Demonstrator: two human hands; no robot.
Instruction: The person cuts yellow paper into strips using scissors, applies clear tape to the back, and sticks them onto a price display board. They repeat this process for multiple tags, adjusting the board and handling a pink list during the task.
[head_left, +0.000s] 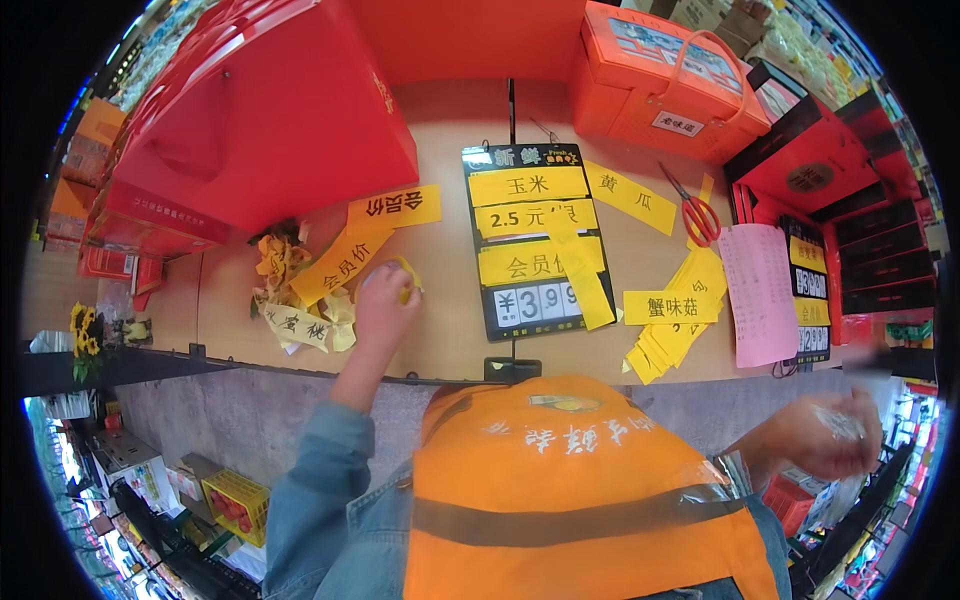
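Note:
My left hand (386, 296) rests at the table's left part, its fingers closed around a small yellow, roll-like thing (409, 279), mostly hidden. Off the table's front edge, my right hand (829, 435) is raised and blurred, fingers bent; a faint translucent streak (866, 375) shows above it. Whether it grips anything is unclear. Before me lies a black price board (491, 315) with yellow paper strips and white number cards. A loose yellow strip (577, 274) lies slantwise across it. Crumpled yellow paper (281, 259) and printed strips (341, 264) lie beside my left hand.
Red-handled scissors (700, 219) lie right of the board, above a pile of yellow strips (675, 337). A pink written sheet (757, 300) partly covers a second price board (810, 300). Red gift boxes (285, 112) and an orange handled box (660, 90) stand behind.

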